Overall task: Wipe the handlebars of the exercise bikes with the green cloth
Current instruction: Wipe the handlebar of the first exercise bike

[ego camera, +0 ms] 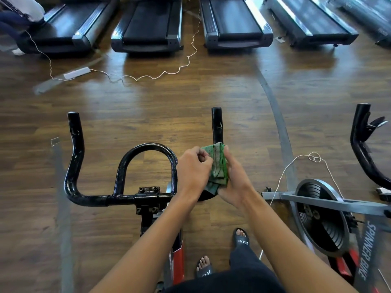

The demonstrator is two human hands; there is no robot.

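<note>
While both hands are on the cloth (218, 166) at the right horn of the bars (95, 199), it sits bunched, not flat. L hand (193, 168) pinches its left edge w/ curled fingers; R hand (234, 178) cups it from the right, fingers closed round it. Can't tell if the cloth wraps the horn or is just held in front of it.

Risks, as I judge them: a bunched cloth could slip & drop if the pinch lets go. It's streaked dark, so it may smear rather than clean. The left horn (74, 132) & centre loop (148, 145) could get skipped. A white cord (281, 176) trails on the floor (211, 87) just right of the feet, near the next bike's flywheel (321, 216): a trip hazard when stepping over.

Room: glossy wood-look floor w/ grey tape lines. Row of treadmills (148, 28) at the far side, w/ another cord & a power strip (76, 73) in front of them.
</note>
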